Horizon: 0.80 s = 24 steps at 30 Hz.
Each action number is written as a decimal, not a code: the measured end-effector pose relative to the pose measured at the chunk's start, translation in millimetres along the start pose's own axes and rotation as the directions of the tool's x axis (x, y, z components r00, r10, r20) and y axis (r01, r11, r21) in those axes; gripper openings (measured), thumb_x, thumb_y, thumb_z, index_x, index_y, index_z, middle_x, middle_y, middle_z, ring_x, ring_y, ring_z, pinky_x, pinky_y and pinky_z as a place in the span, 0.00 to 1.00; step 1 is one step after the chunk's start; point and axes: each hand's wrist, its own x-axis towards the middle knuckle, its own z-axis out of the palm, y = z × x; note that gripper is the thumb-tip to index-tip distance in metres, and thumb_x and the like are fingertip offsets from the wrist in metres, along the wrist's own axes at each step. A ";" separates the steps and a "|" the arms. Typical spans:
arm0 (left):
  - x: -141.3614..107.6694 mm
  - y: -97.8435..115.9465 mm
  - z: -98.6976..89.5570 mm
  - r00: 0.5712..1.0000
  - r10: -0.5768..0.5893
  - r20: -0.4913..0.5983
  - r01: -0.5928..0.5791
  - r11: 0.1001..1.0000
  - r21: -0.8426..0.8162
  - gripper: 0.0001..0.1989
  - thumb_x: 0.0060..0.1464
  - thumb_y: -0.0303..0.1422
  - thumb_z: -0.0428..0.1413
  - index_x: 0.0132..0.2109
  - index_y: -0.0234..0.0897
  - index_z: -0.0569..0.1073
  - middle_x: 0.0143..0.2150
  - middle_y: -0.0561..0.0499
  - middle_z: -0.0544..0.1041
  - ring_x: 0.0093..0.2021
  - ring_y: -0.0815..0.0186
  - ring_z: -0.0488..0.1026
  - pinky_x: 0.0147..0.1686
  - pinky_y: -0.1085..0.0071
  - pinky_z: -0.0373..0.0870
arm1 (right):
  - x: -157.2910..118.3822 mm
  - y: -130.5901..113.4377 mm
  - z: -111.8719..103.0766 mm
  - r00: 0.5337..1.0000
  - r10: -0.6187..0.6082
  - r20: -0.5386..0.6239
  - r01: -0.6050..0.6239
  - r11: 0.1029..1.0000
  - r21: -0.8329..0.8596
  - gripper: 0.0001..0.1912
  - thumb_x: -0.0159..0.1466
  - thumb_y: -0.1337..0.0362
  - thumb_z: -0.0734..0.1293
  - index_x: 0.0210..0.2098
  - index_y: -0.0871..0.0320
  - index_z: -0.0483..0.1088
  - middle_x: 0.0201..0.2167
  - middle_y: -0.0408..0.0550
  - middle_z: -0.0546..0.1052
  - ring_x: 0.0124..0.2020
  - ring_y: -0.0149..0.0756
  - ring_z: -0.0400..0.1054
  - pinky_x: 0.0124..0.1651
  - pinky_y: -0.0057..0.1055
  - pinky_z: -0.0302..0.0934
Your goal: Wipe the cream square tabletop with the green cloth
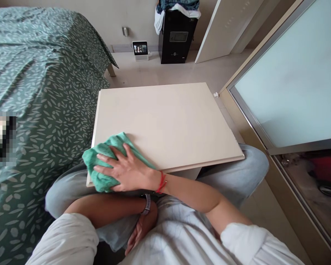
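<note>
My right hand (125, 170) lies flat, fingers spread, on a green cloth (102, 158) and presses it onto the near left corner of a cream tabletop (168, 121). A red string circles that wrist. My left hand (139, 230) rests in my lap against my body, below the table edge, with a watch on its wrist. Its fingers curl loosely and hold nothing. The table sits over my knees in light jeans.
A bed with a green leaf-patterned cover (35, 92) runs along the left. A frosted glass panel (292, 84) stands on the right. On the far floor are a small screen device (140, 49) and a black box (176, 36) with clothes on top.
</note>
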 end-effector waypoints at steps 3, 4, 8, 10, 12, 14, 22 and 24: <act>1.3 10.4 0.8 0.601 -0.645 -0.472 0.709 0.703 -0.056 0.35 0.63 0.23 0.47 0.72 0.23 0.80 0.44 0.36 0.94 0.45 0.29 0.90 0.31 0.36 0.88 | -57.9 21.5 -2.2 0.991 0.132 -0.018 -0.130 0.988 0.078 0.43 0.82 0.45 0.77 0.91 0.46 0.71 0.94 0.56 0.66 0.93 0.74 0.58 0.91 0.83 0.54; 2.5 13.6 0.5 0.384 -0.741 -0.551 0.791 0.572 -0.218 0.37 0.64 0.19 0.44 0.75 0.22 0.77 0.46 0.37 0.94 0.50 0.33 0.91 0.36 0.40 0.89 | -80.1 29.1 -3.4 0.983 0.184 -0.010 -0.182 0.979 0.093 0.45 0.80 0.45 0.79 0.91 0.46 0.71 0.94 0.58 0.67 0.92 0.76 0.60 0.91 0.84 0.54; 10.1 20.6 -1.6 0.080 -0.845 -0.529 0.670 0.438 -0.599 0.36 0.70 0.16 0.38 0.74 0.27 0.79 0.48 0.40 0.95 0.57 0.43 0.89 0.46 0.44 0.88 | -176.3 62.4 -7.2 0.907 0.421 0.017 -0.421 0.905 0.055 0.46 0.76 0.47 0.81 0.90 0.47 0.73 0.92 0.63 0.69 0.89 0.80 0.65 0.89 0.86 0.56; 15.4 21.5 -3.0 0.010 -0.858 -0.514 0.616 0.410 -0.673 0.34 0.73 0.17 0.38 0.68 0.30 0.84 0.49 0.41 0.95 0.58 0.44 0.88 0.49 0.43 0.86 | -224.4 80.8 -7.3 0.851 0.525 0.008 -0.525 0.851 0.014 0.45 0.76 0.48 0.80 0.89 0.48 0.75 0.91 0.63 0.70 0.87 0.80 0.68 0.88 0.86 0.57; 20.9 22.2 -4.6 -0.031 -0.854 -0.519 0.593 0.403 -0.697 0.33 0.74 0.18 0.39 0.68 0.32 0.85 0.51 0.42 0.95 0.59 0.46 0.88 0.50 0.44 0.86 | -267.4 99.6 -6.2 0.795 0.606 -0.025 -0.606 0.795 -0.013 0.43 0.77 0.48 0.77 0.88 0.48 0.75 0.91 0.63 0.70 0.85 0.79 0.70 0.87 0.85 0.59; 25.3 23.4 -5.7 -0.020 -0.840 -0.543 0.600 0.424 -0.678 0.35 0.74 0.18 0.39 0.74 0.35 0.81 0.53 0.43 0.95 0.60 0.47 0.88 0.51 0.44 0.86 | -300.6 118.1 -4.6 0.747 0.660 -0.082 -0.663 0.748 -0.023 0.42 0.79 0.47 0.73 0.89 0.46 0.73 0.91 0.61 0.71 0.85 0.79 0.71 0.86 0.84 0.62; 8.6 21.6 6.1 -0.046 -0.840 -0.541 0.578 0.420 -0.700 0.37 0.75 0.16 0.39 0.73 0.44 0.83 0.56 0.45 0.95 0.59 0.44 0.88 0.49 0.41 0.88 | -310.0 221.0 -5.4 0.604 0.765 -0.224 -0.776 0.628 0.054 0.41 0.80 0.45 0.69 0.89 0.43 0.71 0.89 0.61 0.72 0.84 0.79 0.71 0.79 0.79 0.73; -1.2 18.5 14.1 0.005 -0.819 -0.574 0.594 0.464 -0.657 0.38 0.74 0.17 0.40 0.79 0.43 0.76 0.56 0.41 0.95 0.57 0.40 0.89 0.46 0.39 0.88 | -292.9 260.0 -7.9 0.580 0.779 -0.239 -0.783 0.614 0.099 0.42 0.78 0.44 0.70 0.87 0.45 0.73 0.89 0.62 0.71 0.87 0.77 0.68 0.83 0.78 0.70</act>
